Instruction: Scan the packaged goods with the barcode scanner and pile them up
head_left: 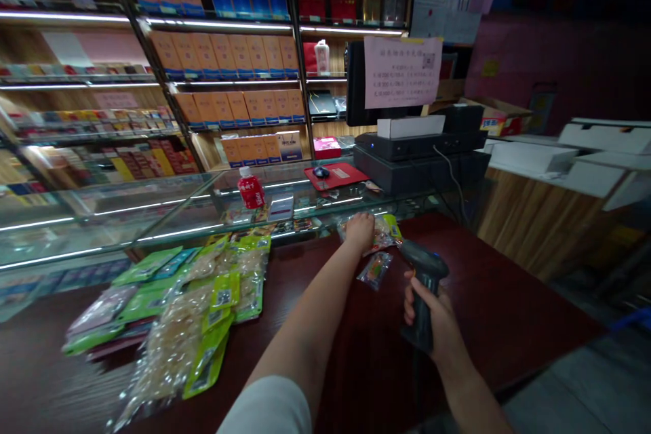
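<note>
My right hand (440, 319) is wrapped round the grip of a dark barcode scanner (424, 264), whose head points forward and left. Stretched out ahead, my left hand (360, 230) has its fingers curled on a clear snack packet (384, 234) with a yellow-green end, at the far edge of the dark red table. The fingertips are hidden. Just below that packet, between my two hands, lies a smaller clear packet (375, 270) with something orange and green inside. To the left is a pile of snack bags (178, 325), clear and green, several overlapping.
Behind the dark red table (488, 305) runs a glass display counter (178, 207), with a red bottle (251, 188), a phone (281, 207) and a mouse (321, 171) on a red mat. A monitor (356, 85) stands over a cash drawer (422, 169). Boxed shelves line the back.
</note>
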